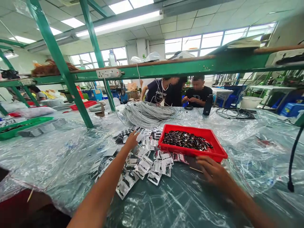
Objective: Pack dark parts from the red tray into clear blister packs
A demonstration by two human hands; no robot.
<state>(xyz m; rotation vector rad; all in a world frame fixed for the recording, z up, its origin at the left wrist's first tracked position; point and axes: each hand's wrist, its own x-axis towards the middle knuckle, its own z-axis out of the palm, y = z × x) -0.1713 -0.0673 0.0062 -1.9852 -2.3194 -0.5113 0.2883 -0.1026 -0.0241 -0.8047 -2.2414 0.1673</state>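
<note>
My left hand (132,140) reaches over a spread of small clear packets (144,164) with white and dark printing. Its fingers point forward at the far side of the pile, and I see no packet gripped in it. My right hand (212,169) is in front of a red tray (219,152) of small dark parts with shiny metal bits (185,139). Its fingers stretch leftward over a dark flat piece (195,162) with a pale, thin edge. Whether they touch that piece is unclear. Packets with red printing (180,157) lie just left of it.
Behind the packets lies a big coil of grey cable (147,114). A black bottle (208,104) and dark cable (235,113) are farther right. A green shelf beam (166,67) crosses above, with a post (78,101) at left. Co-workers (199,91) are across the table. Plastic sheeting (71,148) covers the tabletop.
</note>
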